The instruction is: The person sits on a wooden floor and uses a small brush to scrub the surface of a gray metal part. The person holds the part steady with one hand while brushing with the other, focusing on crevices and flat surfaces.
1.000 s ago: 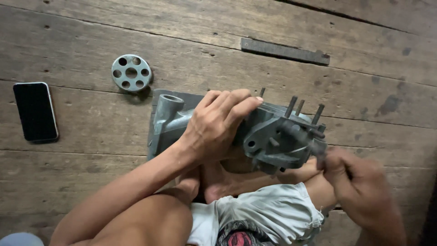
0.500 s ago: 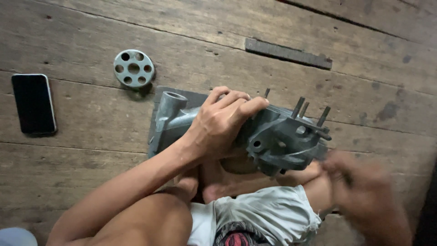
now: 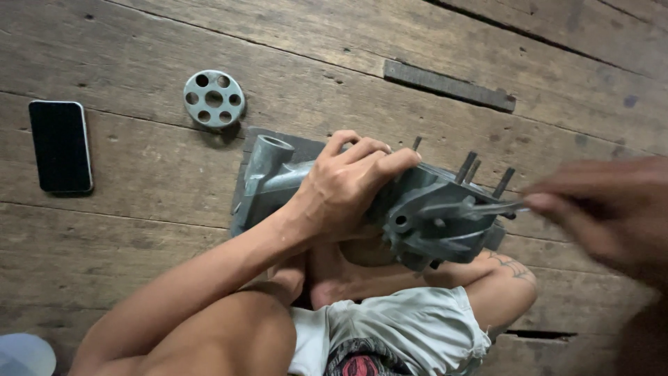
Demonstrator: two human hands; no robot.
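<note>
My left hand (image 3: 344, 188) is clamped over the top of the grey cast-metal engine casing (image 3: 390, 209), the fingers wrapped across its upper edge and the thumb toward me, so the casing is held firm against my legs just above the wooden floor (image 3: 139, 42). My right hand (image 3: 605, 209) is blurred at the right of the casing; its fingertips seem pinched on a thin metal piece (image 3: 487, 207) which reaches to the ribbed face of the casing, but I cannot tell for sure whether they are really closed on it (the blur hides the fingertips). On the far right edge of the casing three dark studs (image 3: 480, 170) stand up, with no nuts that I can see on them, and the round opening (image 3: 275, 146) at its left end is bare. From this I judge that the work on the casing is in a middle state: it is stripped and steadied, and the right hand is busy at one point of the ribbed face, while the other fittings are not yet touched. Up and left of the casing, well apart, lies a round grey disc with holes (image 3: 214, 99), loose on the boards. Far left of the casing lies a dark phone (image 3: 60, 146), face up. Beyond the casing, up and right, a flat dark metal bar (image 3: 449, 85) lies on the planks.
</note>
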